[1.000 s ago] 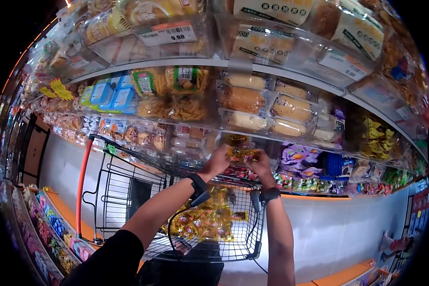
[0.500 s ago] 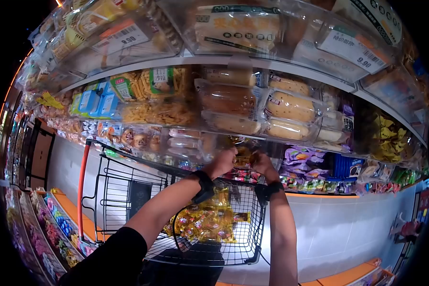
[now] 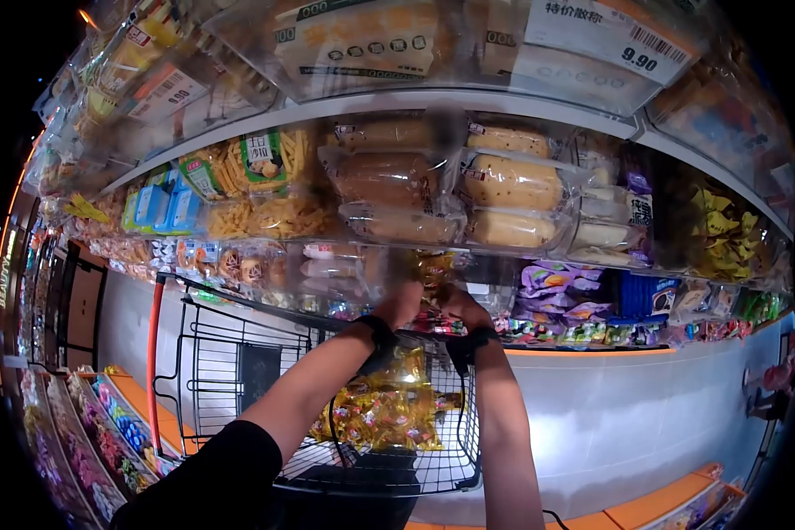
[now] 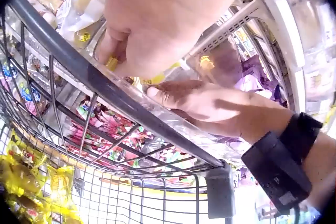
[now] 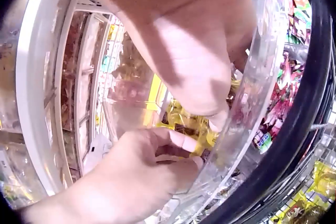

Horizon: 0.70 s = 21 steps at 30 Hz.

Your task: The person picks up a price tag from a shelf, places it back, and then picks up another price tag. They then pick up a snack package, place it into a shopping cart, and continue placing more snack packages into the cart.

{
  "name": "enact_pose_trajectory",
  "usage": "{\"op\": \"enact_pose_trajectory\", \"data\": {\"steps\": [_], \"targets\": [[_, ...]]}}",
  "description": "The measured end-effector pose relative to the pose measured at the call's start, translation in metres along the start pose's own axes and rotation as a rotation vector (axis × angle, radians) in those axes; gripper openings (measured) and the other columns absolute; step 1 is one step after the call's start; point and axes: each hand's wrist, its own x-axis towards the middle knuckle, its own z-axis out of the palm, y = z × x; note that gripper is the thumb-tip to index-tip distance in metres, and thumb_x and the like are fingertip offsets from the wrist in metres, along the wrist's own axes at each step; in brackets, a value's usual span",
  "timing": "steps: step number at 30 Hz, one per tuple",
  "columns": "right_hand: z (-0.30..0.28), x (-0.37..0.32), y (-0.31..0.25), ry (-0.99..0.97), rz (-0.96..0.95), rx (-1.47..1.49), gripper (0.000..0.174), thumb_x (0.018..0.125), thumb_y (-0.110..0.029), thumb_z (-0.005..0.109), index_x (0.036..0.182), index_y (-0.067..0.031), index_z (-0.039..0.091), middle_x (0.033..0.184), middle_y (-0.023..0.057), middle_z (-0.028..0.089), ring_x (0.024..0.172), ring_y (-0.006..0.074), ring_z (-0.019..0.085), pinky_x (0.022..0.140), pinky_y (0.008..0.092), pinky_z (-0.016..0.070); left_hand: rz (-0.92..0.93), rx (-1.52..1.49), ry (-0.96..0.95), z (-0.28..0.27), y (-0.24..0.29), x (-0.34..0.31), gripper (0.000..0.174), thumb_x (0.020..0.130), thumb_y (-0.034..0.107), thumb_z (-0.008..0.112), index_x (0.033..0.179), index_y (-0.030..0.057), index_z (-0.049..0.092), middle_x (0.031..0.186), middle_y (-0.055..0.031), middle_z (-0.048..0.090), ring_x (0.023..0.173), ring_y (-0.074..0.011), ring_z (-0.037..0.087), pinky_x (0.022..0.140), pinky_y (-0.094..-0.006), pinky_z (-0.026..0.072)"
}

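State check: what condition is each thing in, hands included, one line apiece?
Left hand: in the bin, fingers bent at packets; grip unclear
Right hand: reaching into the bin; fingertips partly hidden
Clear bin: open, holding packets
Yellow bin packets: wrapped, partly covered by hands
Cart: upright, partly filled
Yellow cart packets: wrapped, heaped
Bread packs: wrapped, shelved

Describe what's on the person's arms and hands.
The left hand and right hand wear no gloves. A black sleeve ends partway down the left arm; the right forearm shows none. Each wrist has a black strap; the right strap carries a boxy black unit. A dark cable runs below the left wrist.
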Motion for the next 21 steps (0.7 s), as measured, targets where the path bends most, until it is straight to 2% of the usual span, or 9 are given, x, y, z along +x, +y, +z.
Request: {"op": "enact_pose_trajectory", "data": {"steps": [2,3,6,9,12,15,17,19,21], "targets": [[0.01,-0.003,-0.013,0.158,-0.034,-0.423,0.037,0.077,-0.019,0.063,0.109,-0.0008,0.059,0.097,0.0214,0.066,0.09,0.0338,0.062,0.078,0.0402,0.0476,0.024,-0.071,0.062,-0.003,0.002,-0.007,0.011,0.08,0.004,0.05,0.081,0.0006,0.06,0.083,-0.0248,0.061,0.082,-0.0422,0.059,0.069,-0.047,0.0469],[0.009,-0.003,-0.023,0.131,0.1,-0.443,0.037,0.08,-0.026,0.061,0.109,-0.002,0.059,0.097,0.0228,0.065,0.094,0.0358,0.061,0.078,0.0428,0.0479,0.042,-0.076,0.1,-0.002,0.003,-0.009,0.012,0.081,0.005,0.05,0.081,0.0005,0.061,0.083,-0.0249,0.061,0.082,-0.0423,0.059,0.069,-0.0469,0.0469],[0.022,0.009,-0.002,0.285,0.233,-0.509,0.04,0.081,-0.03,0.062,0.111,-0.0032,0.059,0.105,0.0215,0.064,0.101,0.0363,0.06,0.081,0.0424,0.0483,0.081,-0.074,0.191,0.006,-0.001,-0.011,0.014,0.083,0.006,0.047,0.081,0.0003,0.06,0.082,-0.025,0.06,0.08,-0.0425,0.059,0.068,-0.0471,0.0462],[0.022,0.009,-0.007,0.254,0.283,-0.562,0.044,0.082,-0.031,0.064,0.117,-0.0048,0.058,0.108,0.02,0.065,0.103,0.0319,0.061,0.083,0.0396,0.0493,0.083,-0.024,0.212,0.014,-0.001,-0.011,0.014,0.084,0.006,0.045,0.081,0.0003,0.058,0.081,-0.0246,0.059,0.08,-0.0425,0.058,0.067,-0.0478,0.0449],[0.015,0.024,0.032,0.121,-0.067,0.017,0.042,0.082,-0.024,0.065,0.12,-0.0068,0.057,0.11,0.0134,0.065,0.101,0.0251,0.062,0.085,0.036,0.0496,0.1,-0.039,0.254,0.011,0.001,-0.008,0.015,0.084,0.006,0.045,0.081,0.0004,0.059,0.081,-0.0241,0.06,0.079,-0.0415,0.059,0.067,-0.0476,0.0454],[0.027,0.049,0.094,0.109,-0.073,0.448,0.042,0.081,-0.016,0.066,0.121,-0.0053,0.057,0.112,0.0109,0.064,0.099,0.0235,0.062,0.086,0.0341,0.0489,0.112,-0.072,0.304,0.01,0.004,-0.01,0.016,0.083,0.005,0.047,0.08,0.0005,0.062,0.081,-0.0235,0.061,0.078,-0.0397,0.061,0.066,-0.0467,0.0473],[0.019,0.048,0.103,0.054,-0.028,0.776,0.043,0.081,-0.014,0.067,0.121,-0.0035,0.055,0.112,0.0122,0.064,0.1,0.0255,0.061,0.086,0.0338,0.0485,0.078,0.083,0.212,0.002,0.007,-0.002,0.016,0.083,0.005,0.048,0.08,0.0012,0.064,0.082,-0.0229,0.062,0.079,-0.0386,0.062,0.067,-0.046,0.0488],[0.012,0.047,0.106,0.087,-0.096,0.567,0.048,0.079,-0.013,0.069,0.123,-0.0015,0.053,0.113,0.0151,0.063,0.102,0.0284,0.06,0.087,0.034,0.0479,0.013,0.103,0.131,-0.01,0.013,0.005,0.015,0.082,0.005,0.049,0.08,0.002,0.064,0.082,-0.022,0.063,0.079,-0.038,0.063,0.068,-0.0458,0.0495],[0.004,0.04,0.064,0.207,-0.286,-0.208,0.056,0.076,-0.014,0.072,0.126,0.0005,0.049,0.112,0.0184,0.062,0.104,0.0308,0.059,0.088,0.0344,0.0474,-0.041,0.16,0.083,-0.009,0.017,0.01,0.014,0.082,0.006,0.051,0.08,0.0027,0.064,0.082,-0.021,0.064,0.08,-0.0374,0.064,0.068,-0.0458,0.0501]]}}
